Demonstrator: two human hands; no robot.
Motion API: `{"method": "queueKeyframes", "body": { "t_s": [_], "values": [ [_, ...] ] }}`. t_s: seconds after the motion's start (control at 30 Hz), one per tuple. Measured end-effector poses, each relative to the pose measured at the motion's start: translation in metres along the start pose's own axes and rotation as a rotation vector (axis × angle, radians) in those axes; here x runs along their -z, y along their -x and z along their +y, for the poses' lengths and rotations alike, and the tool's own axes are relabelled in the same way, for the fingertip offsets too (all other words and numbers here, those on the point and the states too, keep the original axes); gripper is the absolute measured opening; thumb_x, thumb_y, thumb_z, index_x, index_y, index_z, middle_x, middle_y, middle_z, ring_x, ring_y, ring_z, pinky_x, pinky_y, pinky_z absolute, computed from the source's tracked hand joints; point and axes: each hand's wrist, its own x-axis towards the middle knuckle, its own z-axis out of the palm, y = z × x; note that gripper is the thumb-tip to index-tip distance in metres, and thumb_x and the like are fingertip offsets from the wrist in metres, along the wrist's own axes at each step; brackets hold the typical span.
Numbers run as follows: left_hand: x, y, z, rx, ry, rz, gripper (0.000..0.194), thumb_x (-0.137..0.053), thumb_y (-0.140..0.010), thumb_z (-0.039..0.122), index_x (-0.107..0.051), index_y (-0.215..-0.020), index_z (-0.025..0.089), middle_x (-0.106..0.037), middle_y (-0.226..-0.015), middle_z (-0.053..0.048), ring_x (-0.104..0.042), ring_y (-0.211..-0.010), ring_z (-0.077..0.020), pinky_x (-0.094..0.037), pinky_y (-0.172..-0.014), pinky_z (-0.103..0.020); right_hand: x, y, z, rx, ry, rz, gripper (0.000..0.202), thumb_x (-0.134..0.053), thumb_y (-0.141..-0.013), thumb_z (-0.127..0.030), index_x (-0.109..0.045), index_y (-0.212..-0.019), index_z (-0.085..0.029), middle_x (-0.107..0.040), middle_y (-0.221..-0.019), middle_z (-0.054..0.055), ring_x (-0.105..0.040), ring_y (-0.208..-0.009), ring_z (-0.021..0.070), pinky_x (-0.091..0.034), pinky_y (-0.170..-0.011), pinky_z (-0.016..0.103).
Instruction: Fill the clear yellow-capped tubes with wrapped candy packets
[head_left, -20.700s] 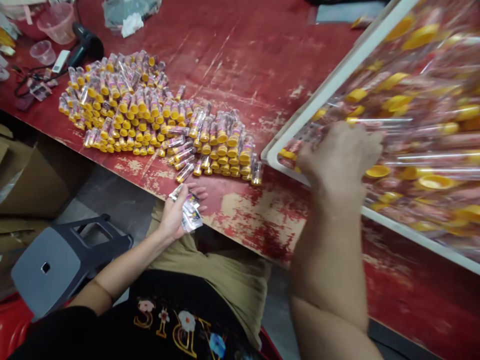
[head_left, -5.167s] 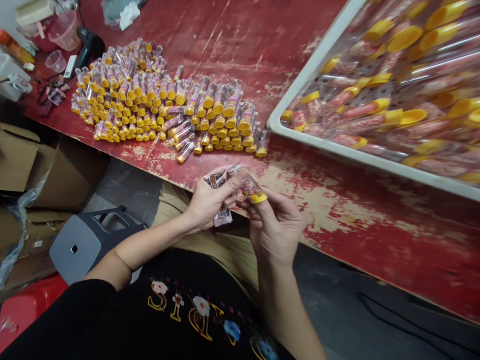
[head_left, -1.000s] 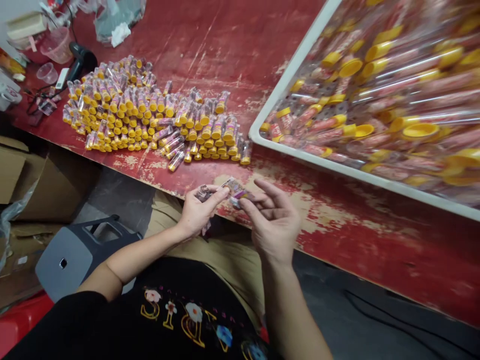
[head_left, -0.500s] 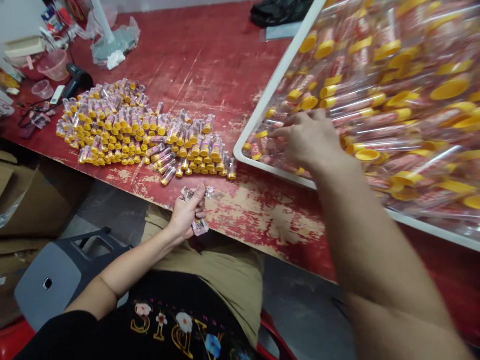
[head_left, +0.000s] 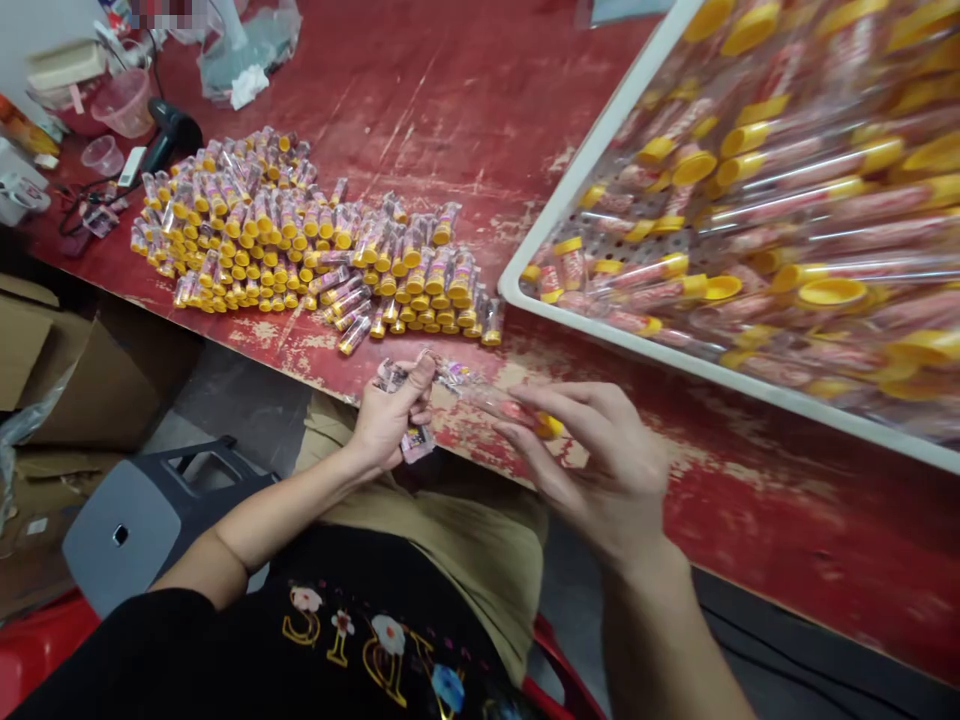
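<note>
Half a second earlier, our right grip [head_left: 615, 470] was down in the tray [head_left: 750, 386] at two o'clock. We had since brought it out to four o'clock with a yellow-capped tube [head_left: 496, 399], the clear end turned toward ten o'clock, against the printed sleeve [head_left: 457, 376]. The pile [head_left: 255, 230] had gained an extra tube [head_left: 445, 226] at its three o'clock end.

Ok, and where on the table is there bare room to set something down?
The widest bare stretch of table lies behind the pile of capped tubes, between the plastic bag and the white tray. A narrower strip runs between the tray and the near edge. The corner around the hair dryer is crowded.
</note>
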Motion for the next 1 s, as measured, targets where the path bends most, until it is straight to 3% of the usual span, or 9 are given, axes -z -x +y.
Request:
{"method": "queueKeyframes", "body": {
  "t_s": [0.17,0.33,0.43,0.63,0.73,0.8,0.93,1.0],
  "values": [
    [0.003,0.002,-0.005,-0.064,-0.039,-0.005,0.067,-0.101,-0.052,0.062,-0.056,-0.073,0.017,-0.049,-0.056,0.009,-0.035,-0.046,-0.0009,-0.029,-0.044,-0.014,0.011,0.006,-0.014,-0.218,-0.196,-0.008,0.031,-0.078,-0.091,-0.019,-0.079,-0.121,-0.028,-0.074,-0.097,0.004,-0.068,-0.082,0.0165,-0.054,-0.072,0.03],
    [0.003,0.002,-0.009,-0.08,-0.034,0.01,0.071,-0.098,-0.05,0.068,-0.054,-0.072,0.017,-0.048,-0.056,0.009,-0.035,-0.046,-0.0007,-0.029,-0.044,-0.014,0.006,0.021,-0.023,-0.514,-0.441,0.173,0.022,-0.078,-0.093,-0.028,-0.081,-0.114,-0.027,-0.079,-0.103,0.005,-0.073,-0.088,0.0196,-0.058,-0.077,0.034],
    [0.002,0.005,-0.012,-0.054,-0.03,0.007,0.069,-0.101,-0.05,0.063,-0.055,-0.073,0.017,-0.05,-0.057,0.008,-0.036,-0.047,-0.0009,-0.029,-0.045,-0.015,-0.005,0.028,-0.022,-0.473,-0.376,0.174,0.021,-0.083,-0.089,-0.028,-0.081,-0.109,-0.024,-0.079,-0.099,0.005,-0.074,-0.088,0.0187,-0.06,-0.079,0.033],
    [0.003,0.01,-0.021,-0.04,-0.039,-0.022,0.066,-0.099,-0.055,0.064,-0.057,-0.075,0.017,-0.048,-0.056,0.008,-0.037,-0.047,-0.0016,-0.029,-0.046,-0.017,-0.011,0.029,-0.026,-0.218,-0.059,0.204,0.033,-0.086,-0.085,-0.019,-0.081,-0.115,-0.029,-0.076,-0.097,0.005,-0.07,-0.077,0.0158,-0.057,-0.062,0.028],
    [0.004,0.013,-0.024,-0.018,-0.068,-0.034,0.066,-0.096,-0.059,0.068,-0.061,-0.08,0.016,-0.047,-0.053,0.009,-0.039,-0.046,-0.0031,-0.03,-0.046,-0.019,-0.013,0.03,-0.029,-0.221,0.021,0.25,0.039,-0.083,-0.087,-0.02,-0.08,-0.124,-0.031,-0.074,-0.097,0.006,-0.07,-0.081,0.0179,-0.06,-0.069,0.031],
    [0.004,0.014,-0.024,-0.028,-0.077,-0.024,0.067,-0.097,-0.057,0.067,-0.062,-0.085,0.017,-0.048,-0.054,0.01,-0.04,-0.045,-0.0033,-0.029,-0.045,-0.02,-0.014,0.032,-0.031,-0.265,0.008,0.221,0.044,-0.076,-0.093,-0.02,-0.075,-0.135,-0.03,-0.073,-0.104,0.009,-0.071,-0.091,0.0199,-0.062,-0.077,0.034],
    [0.006,0.016,-0.019,0.004,-0.049,-0.052,0.067,-0.102,-0.056,0.057,-0.062,-0.092,0.017,-0.044,-0.052,0.013,-0.035,-0.043,-0.0019,-0.027,-0.046,-0.019,-0.015,0.037,-0.035,-0.306,-0.223,-0.021,0.053,-0.061,-0.101,-0.016,-0.062,-0.152,-0.032,-0.069,-0.123,0.012,-0.069,-0.114,0.0222,-0.063,-0.093,0.039],
    [0.007,0.017,-0.018,0.057,-0.047,-0.106,0.066,-0.101,-0.058,0.055,-0.063,-0.095,0.017,-0.041,-0.051,0.014,-0.031,-0.042,-0.0014,-0.025,-0.045,-0.019,-0.018,0.04,-0.035,-0.317,-0.306,-0.016,0.054,-0.061,-0.1,-0.013,-0.064,-0.15,-0.034,-0.07,-0.122,0.01,-0.07,-0.113,0.0207,-0.063,-0.093,0.038]
  ]
}}
